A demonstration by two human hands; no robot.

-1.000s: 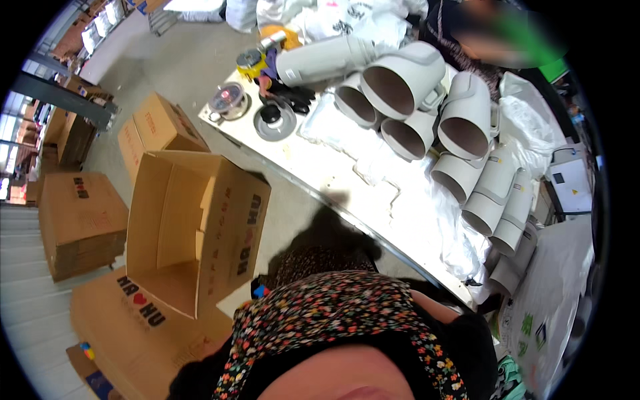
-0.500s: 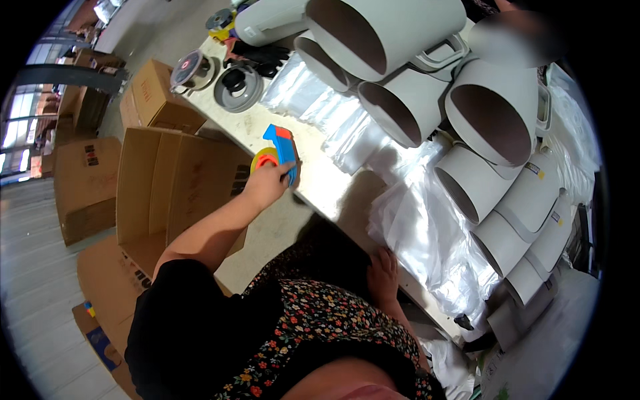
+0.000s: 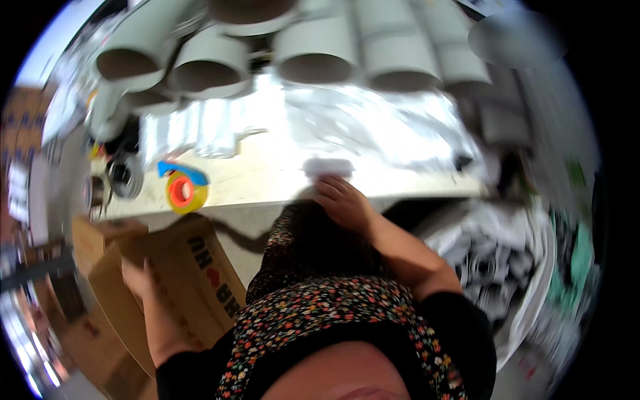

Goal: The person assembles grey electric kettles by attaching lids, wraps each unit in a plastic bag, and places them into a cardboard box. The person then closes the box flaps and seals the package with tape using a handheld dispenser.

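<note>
My right hand (image 3: 343, 203) reaches over the table's front edge, fingers together. Its fingertips meet a small pale grey object (image 3: 328, 166), too blurred to name. At the lower left, my left hand (image 3: 138, 278) closes around the rim of an open cardboard box (image 3: 180, 267); its fingers are partly smeared. A blue tape dispenser (image 3: 190, 175) with a yellow roll (image 3: 189, 198) and orange core lies on the table near its left front edge, apart from both hands.
Stacked pale grey cylindrical housings (image 3: 316, 50) line the table's back. Clear plastic bags (image 3: 373, 127) lie before them. A grey round part (image 3: 127, 176) is at the left. Below the right end, a white sack (image 3: 533, 273) holds grey parts. Another carton (image 3: 100, 233) stands left.
My left hand has let go of the tape dispenser and moved down to the cardboard box. My right hand has gone from the table edge to the pale grey object. The view has turned.
</note>
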